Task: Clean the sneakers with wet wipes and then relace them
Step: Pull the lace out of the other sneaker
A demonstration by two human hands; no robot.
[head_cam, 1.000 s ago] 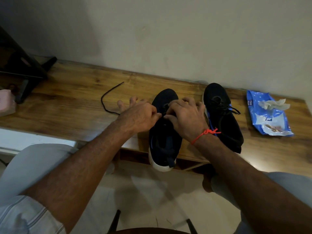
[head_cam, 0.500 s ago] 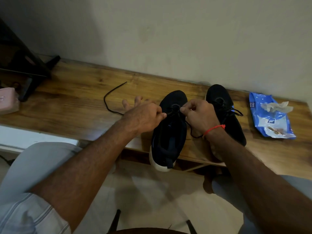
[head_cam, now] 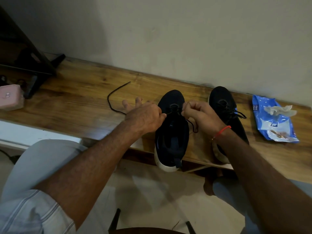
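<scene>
The near sneaker (head_cam: 171,132) lies on the wooden surface (head_cam: 76,102) with its heel over the front edge, and both hands work at its eyelets. The left hand (head_cam: 143,118) pinches the black lace (head_cam: 173,111) at the left of the sneaker, the right hand (head_cam: 200,114) holds the lace in a closed grip at its right. The second sneaker (head_cam: 224,105) stands just right of the first, and the wipes pack (head_cam: 273,122) lies further right.
</scene>
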